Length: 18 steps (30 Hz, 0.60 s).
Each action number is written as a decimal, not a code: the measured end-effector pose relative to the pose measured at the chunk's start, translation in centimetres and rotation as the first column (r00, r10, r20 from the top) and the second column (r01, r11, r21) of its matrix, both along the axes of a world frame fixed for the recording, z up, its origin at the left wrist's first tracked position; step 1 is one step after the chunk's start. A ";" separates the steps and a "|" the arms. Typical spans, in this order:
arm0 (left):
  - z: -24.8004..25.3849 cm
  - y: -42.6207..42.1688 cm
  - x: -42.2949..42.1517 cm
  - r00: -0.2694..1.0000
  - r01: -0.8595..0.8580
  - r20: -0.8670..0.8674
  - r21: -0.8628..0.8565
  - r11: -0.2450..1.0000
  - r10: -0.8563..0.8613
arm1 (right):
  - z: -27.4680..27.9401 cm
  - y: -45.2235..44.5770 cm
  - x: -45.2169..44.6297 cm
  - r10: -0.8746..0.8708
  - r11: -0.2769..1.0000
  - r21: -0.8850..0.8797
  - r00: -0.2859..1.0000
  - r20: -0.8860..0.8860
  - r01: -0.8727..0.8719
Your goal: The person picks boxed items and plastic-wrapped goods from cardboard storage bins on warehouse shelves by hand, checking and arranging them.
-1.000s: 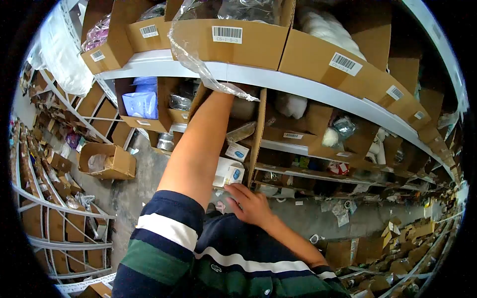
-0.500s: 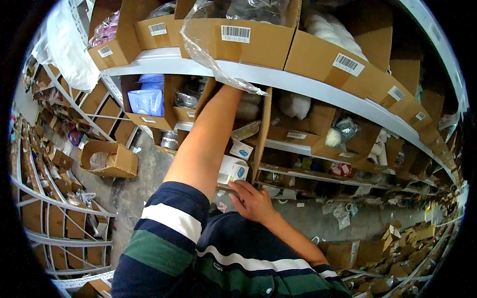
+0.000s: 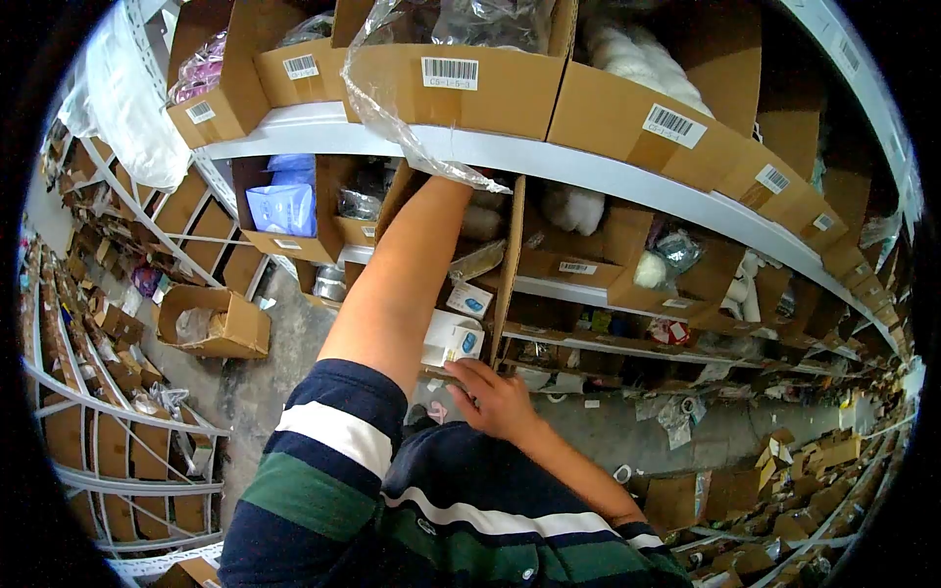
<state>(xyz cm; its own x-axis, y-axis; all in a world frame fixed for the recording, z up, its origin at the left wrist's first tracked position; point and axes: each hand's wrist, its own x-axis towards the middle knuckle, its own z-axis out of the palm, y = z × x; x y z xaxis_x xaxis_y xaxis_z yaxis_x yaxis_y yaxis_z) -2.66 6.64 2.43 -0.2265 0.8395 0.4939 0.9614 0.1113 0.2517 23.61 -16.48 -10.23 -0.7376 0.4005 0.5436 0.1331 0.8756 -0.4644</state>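
My left forearm [image 3: 397, 265] reaches up into a deep cardboard box [image 3: 507, 279] on the middle shelf. My left hand is hidden inside it, behind a strip of clear plastic [image 3: 417, 147] hanging from above. Small white boxes with blue print, such as this white box [image 3: 466, 343], lie at the near end of that box. A clear-wrapped packet [image 3: 478, 261] rests farther in. My right hand [image 3: 495, 400] is just below the nearest white box, with thumb and forefinger apart. Its fingertips are at the white box's lower corner; whether they touch it is unclear.
Barcoded cardboard boxes [image 3: 490, 98] line the upper shelf [image 3: 549, 155]. To the left, a box holds blue packets [image 3: 281, 206]. An open carton [image 3: 230, 333] stands on the concrete floor. Fluffy white items [image 3: 573, 208] sit in a box on the right. Shelving racks [image 3: 147, 480] run along both sides.
The view has shifted slightly, and the shelves appear a little lower and farther left. Both arms keep nearly the same pose, with my right hand still beside the white boxes.
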 end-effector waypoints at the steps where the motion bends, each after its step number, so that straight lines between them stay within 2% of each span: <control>1: 0.1 0.0 -0.1 1.000 0.002 0.001 0.001 1.000 -0.002 | 0.1 0.0 0.0 -0.001 1.000 0.001 1.000 0.000 0.001; 9: 0.4 -0.9 -0.9 1.000 0.006 0.008 0.023 1.000 -0.006 | -0.4 0.0 0.0 -0.010 1.000 0.013 0.999 -0.044 0.010; 13: 0.7 -1.0 -1.0 1.000 0.026 0.004 0.051 0.998 -0.027 | -0.8 -0.1 0.0 -0.027 0.999 0.023 1.000 0.014 0.026; 18: 1.3 -1.4 -0.8 0.999 0.046 0.003 0.072 0.996 -0.046 | -0.7 -0.1 -0.2 -0.020 1.000 0.004 1.000 0.003 0.020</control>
<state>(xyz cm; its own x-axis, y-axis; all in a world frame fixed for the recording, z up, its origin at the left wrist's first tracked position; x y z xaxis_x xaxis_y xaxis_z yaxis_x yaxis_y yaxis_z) -3.48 5.22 3.70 -0.1912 0.8116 0.5520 0.9638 0.0486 0.2623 23.43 -16.60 -10.88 -0.7310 0.4129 0.5432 0.1517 0.8746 -0.4606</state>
